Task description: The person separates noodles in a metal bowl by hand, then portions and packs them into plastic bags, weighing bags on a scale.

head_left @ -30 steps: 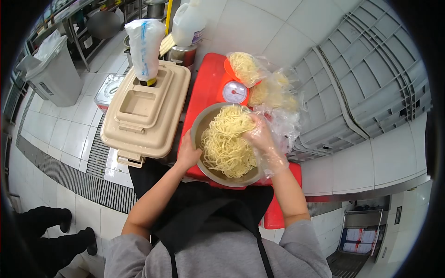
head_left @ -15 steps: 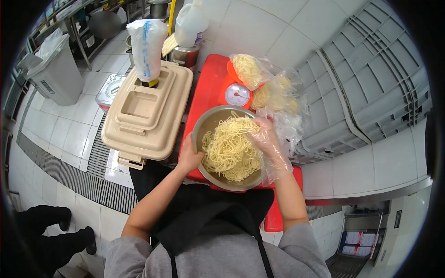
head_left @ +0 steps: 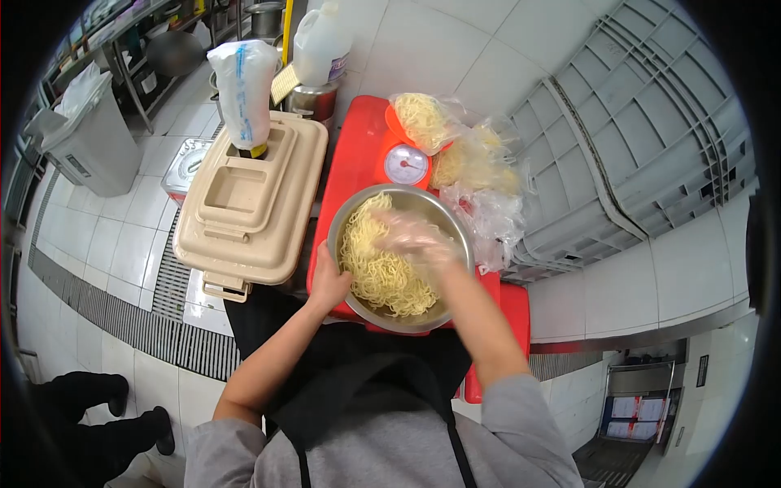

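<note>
A steel bowl [head_left: 457,226] full of pale yellow noodles [head_left: 386,272] rests on a red table. My left hand [head_left: 329,281] grips its left rim, thumb over the edge and fingers outside. Over the noodles is my right hand [head_left: 416,242], in a clear plastic glove and smeared by motion. It touches or hovers just above their upper part; its fingers are too blurred to read.
Behind the bowl, an orange dial scale [head_left: 405,165] bears a bag of noodles [head_left: 423,120]. More bagged noodles [head_left: 480,159] and crumpled plastic [head_left: 492,224] lie rightward. A beige lidded container [head_left: 248,207] stands left, grey crates [head_left: 561,163] right. Another person's legs [head_left: 85,411] show lower left.
My right hand has swept left from the bowl's right side across the noodles. The noodles have shifted left, baring the right inner wall. My left hand keeps its grip on the rim.
</note>
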Action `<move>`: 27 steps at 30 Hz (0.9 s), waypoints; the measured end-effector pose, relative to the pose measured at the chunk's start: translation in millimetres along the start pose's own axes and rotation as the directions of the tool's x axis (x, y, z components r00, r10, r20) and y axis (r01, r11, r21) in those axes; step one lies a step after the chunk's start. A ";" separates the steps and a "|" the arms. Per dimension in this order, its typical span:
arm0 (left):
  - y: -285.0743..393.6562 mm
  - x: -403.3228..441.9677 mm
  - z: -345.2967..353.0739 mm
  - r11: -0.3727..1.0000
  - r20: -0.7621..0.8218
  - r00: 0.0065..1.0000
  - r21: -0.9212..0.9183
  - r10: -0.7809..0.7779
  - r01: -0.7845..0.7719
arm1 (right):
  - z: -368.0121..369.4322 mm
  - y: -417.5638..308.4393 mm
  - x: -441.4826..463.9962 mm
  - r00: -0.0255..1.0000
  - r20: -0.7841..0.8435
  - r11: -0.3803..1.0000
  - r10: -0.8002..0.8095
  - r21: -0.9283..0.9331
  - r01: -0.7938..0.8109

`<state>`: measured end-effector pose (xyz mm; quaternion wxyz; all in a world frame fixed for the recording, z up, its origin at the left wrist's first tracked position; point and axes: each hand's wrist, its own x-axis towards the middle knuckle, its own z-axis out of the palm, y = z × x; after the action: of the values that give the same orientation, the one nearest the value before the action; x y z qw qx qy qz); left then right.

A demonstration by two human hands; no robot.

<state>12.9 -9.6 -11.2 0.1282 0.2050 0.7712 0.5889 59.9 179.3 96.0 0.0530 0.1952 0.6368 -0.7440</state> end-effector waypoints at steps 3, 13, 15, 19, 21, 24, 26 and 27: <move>-11.2 3.8 3.4 1.000 -0.111 0.994 0.026 -0.014 0.017 | 27.1 21.7 32.5 0.971 0.170 0.408 -0.168 -0.885 0.225; -31.5 -5.2 13.9 0.989 -0.300 0.948 -0.135 -0.102 0.064 | 3.7 -27.4 -8.5 0.862 0.051 0.406 -0.503 -0.867 0.289; -28.6 -2.4 12.9 0.988 -0.289 0.953 -0.150 -0.091 0.049 | 5.7 -57.8 -20.9 0.908 -0.137 0.445 -0.396 -0.894 0.059; -19.8 -1.1 8.0 0.976 -0.251 0.959 -0.201 -0.134 0.084 | 11.6 -105.7 -50.1 0.798 -0.186 0.506 -0.573 -0.846 0.167; -23.5 0.9 9.3 0.981 -0.249 0.960 -0.176 -0.129 0.086 | 9.2 -128.9 -60.7 0.785 -0.128 0.553 -0.606 -0.778 0.300; -24.0 3.7 9.2 0.981 -0.247 0.962 -0.175 -0.120 0.077 | 22.6 -152.6 -80.1 0.896 -0.145 0.855 -0.419 -0.394 0.337; -24.8 5.0 11.3 0.979 -0.245 0.963 -0.195 -0.114 0.067 | 18.8 -140.9 -72.2 0.915 -0.175 0.853 -0.363 -0.457 0.251; -27.8 7.3 13.0 0.977 -0.245 0.963 -0.207 -0.110 0.059 | 3.1 -119.7 -55.4 0.938 -0.154 0.881 -0.312 -0.416 0.225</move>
<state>7.6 -1.2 -41.1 0.0730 0.0808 0.7270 0.6780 70.9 188.8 227.1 -0.0827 0.1696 0.7956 -0.5757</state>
